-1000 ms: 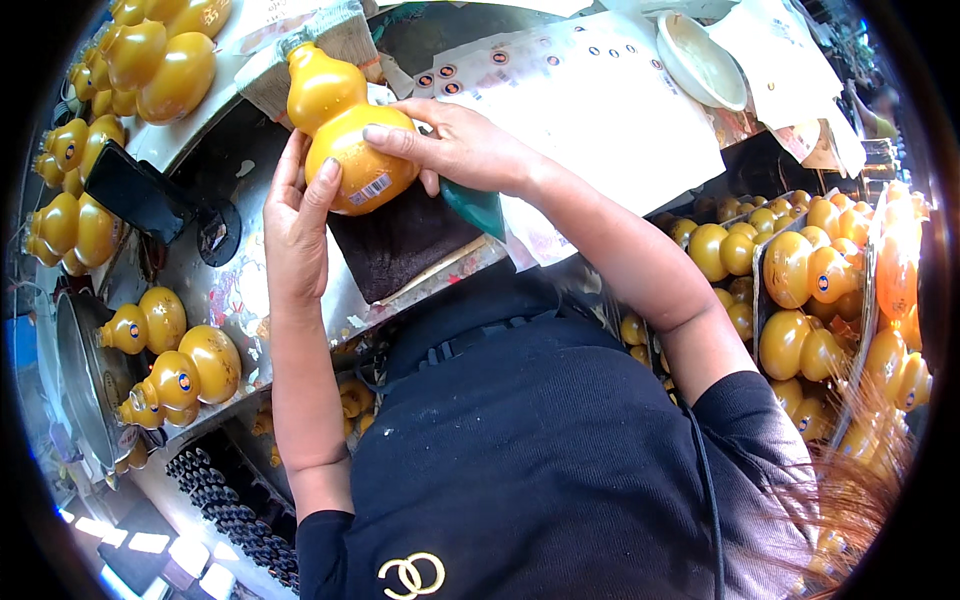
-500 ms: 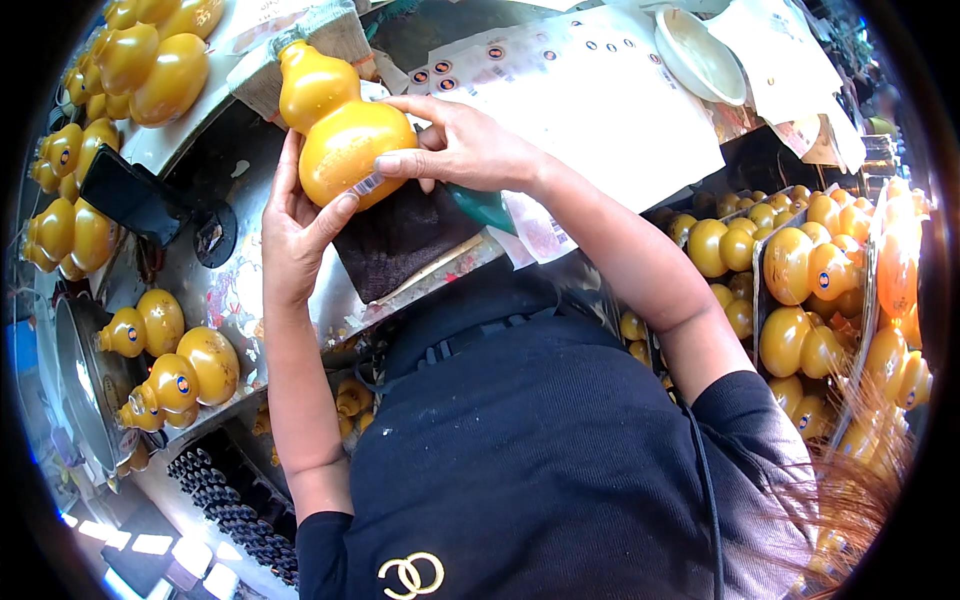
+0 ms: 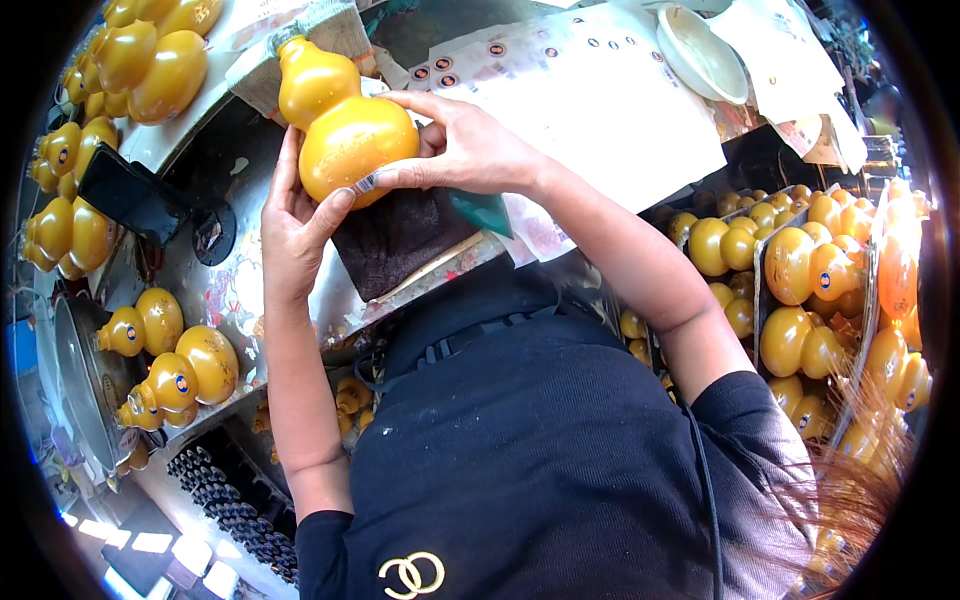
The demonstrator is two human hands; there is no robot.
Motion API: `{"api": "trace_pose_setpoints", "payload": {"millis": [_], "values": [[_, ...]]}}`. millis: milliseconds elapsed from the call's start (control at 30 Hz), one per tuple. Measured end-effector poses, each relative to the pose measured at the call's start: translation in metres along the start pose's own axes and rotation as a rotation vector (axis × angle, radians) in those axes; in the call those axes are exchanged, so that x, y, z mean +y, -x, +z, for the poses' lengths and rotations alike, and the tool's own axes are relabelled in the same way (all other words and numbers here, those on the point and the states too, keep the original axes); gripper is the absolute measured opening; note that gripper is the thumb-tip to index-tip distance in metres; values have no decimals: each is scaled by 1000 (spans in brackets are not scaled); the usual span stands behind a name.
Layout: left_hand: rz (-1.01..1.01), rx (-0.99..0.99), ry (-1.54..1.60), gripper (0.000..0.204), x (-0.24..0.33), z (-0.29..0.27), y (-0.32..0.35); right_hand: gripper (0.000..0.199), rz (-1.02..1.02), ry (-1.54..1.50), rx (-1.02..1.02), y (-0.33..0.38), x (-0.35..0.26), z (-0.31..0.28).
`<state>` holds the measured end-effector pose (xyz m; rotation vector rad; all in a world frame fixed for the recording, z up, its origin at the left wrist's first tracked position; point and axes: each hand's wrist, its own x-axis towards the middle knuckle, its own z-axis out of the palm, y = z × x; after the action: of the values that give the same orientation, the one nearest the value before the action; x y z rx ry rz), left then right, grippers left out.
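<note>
I hold a glossy yellow gourd-shaped ornament (image 3: 345,125) above a dark cloth pad (image 3: 395,240) on the workbench. My left hand (image 3: 295,215) cups the gourd's lower left side, thumb on its belly. My right hand (image 3: 465,145) grips it from the right, fingers over the top of the belly and thumb pressing a small sticker at its lower edge. A green tool handle (image 3: 480,210) pokes out under my right palm. The gourd's neck points up and left, toward a brush (image 3: 320,30).
A sheet of small round stickers (image 3: 590,100) lies behind my right hand, a white bowl (image 3: 700,55) beyond it. Many more yellow gourds fill trays at right (image 3: 800,270), at top left (image 3: 150,60) and lower left (image 3: 170,360). A black phone (image 3: 130,195) lies at left.
The gourd has been lifted and turned more upright. My left hand moved from its top to its underside, and my right thumb now presses at the lower edge.
</note>
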<state>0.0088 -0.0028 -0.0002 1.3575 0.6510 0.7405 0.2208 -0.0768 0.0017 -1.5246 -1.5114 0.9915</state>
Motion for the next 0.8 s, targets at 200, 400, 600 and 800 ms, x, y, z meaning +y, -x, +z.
{"api": "trace_pose_setpoints", "payload": {"millis": [200,400,600,800], "values": [[-4,-10,-1,91,-1,-2,-1,92,38,-86,-33,1,-1,-3],[25,-14,235,92,-10,-11,-5,88,155,-229,3,-3,3,1],[-49,111,20,82,1,5,-8,93,93,15,120,-11,4,11],[-59,120,38,84,3,7,-8,95,0,74,225,-16,16,17]]}}
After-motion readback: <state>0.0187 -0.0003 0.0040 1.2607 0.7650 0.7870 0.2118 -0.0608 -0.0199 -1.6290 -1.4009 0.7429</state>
